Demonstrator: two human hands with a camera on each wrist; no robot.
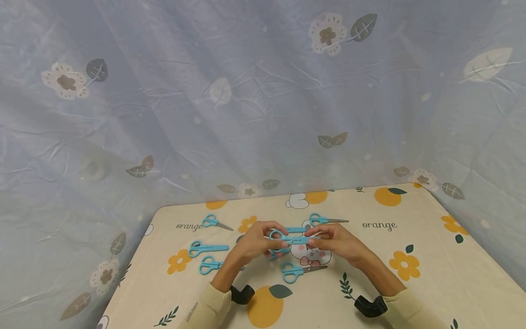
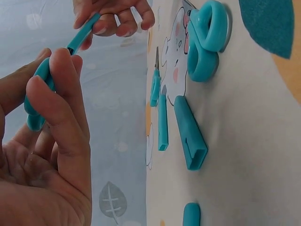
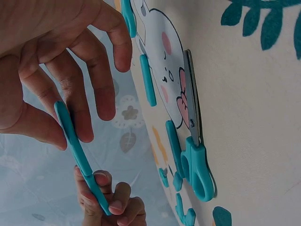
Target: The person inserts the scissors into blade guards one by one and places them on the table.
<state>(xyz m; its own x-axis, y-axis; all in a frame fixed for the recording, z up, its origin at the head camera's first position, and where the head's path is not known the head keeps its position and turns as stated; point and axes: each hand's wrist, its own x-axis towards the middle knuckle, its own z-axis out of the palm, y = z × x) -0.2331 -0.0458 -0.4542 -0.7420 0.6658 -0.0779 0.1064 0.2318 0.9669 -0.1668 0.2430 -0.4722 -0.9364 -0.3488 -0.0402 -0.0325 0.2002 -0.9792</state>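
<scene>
Above the table's middle, both hands share one pair of light-blue scissors (image 1: 276, 235), its blades hidden inside a blue cover (image 3: 75, 143). My left hand (image 1: 255, 241) grips the finger loops. At the other end my right hand (image 1: 340, 241) pinches the cover's tip between thumb and fingers, as the right wrist view also shows. Below them, a bare-bladed pair of scissors (image 1: 291, 273) lies on the cloth. Two loose blue covers lie behind and beneath the hands: a farther cover (image 2: 162, 122) and a nearer cover (image 2: 190, 136).
More scissors lie around: a bare-bladed back-right pair (image 1: 318, 220), a bare-bladed back-left pair (image 1: 210, 220), and a covered pair (image 1: 198, 249) at left. My left forearm partly hides another pair (image 1: 208, 265). A floral curtain (image 1: 263, 114) hangs behind the patterned tablecloth (image 1: 320, 301).
</scene>
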